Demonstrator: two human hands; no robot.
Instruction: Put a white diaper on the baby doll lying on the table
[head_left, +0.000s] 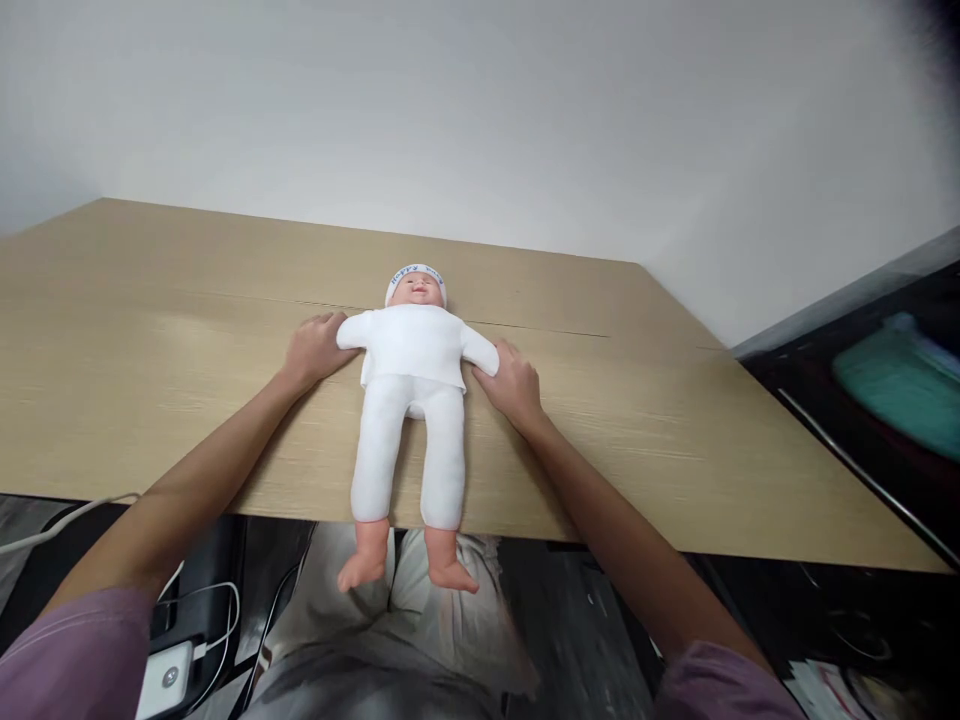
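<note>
Left hand [319, 350] and right hand [514, 386] each hold one sleeve end of a doll [414, 345], the fingers curled about the white cuffs. The left hand comes in from the lower left, its knuckles turned away from the body and its wrist close above the desk [637, 430]. The right hand mirrors it from the lower right, sitting slightly nearer the person, with the back of the hand facing outward. How the fingertips close under each cuff is hard to make out, since sleeve and palm partly cover them. Both forearms reach forward, spread wide at the elbows and slanting inward to the doll, and mauve sleeves [86, 655] end on the upper arms.

The doll lies on its back between the hands, face up, its arms stretched out to both sides. It wears a white top, white trousers and a headband [416, 270] (blue lettering on it, "Happy" being the readable part). Its head points to the wall [450, 120], and its bare feet [367, 560] jut past the near edge of the desk, above the person's pale trousers [322, 580].

Farther out, a white device [165, 678] with a cable sits at lower left, and a blurred teal bundle [900, 380] lies at far right.
</note>
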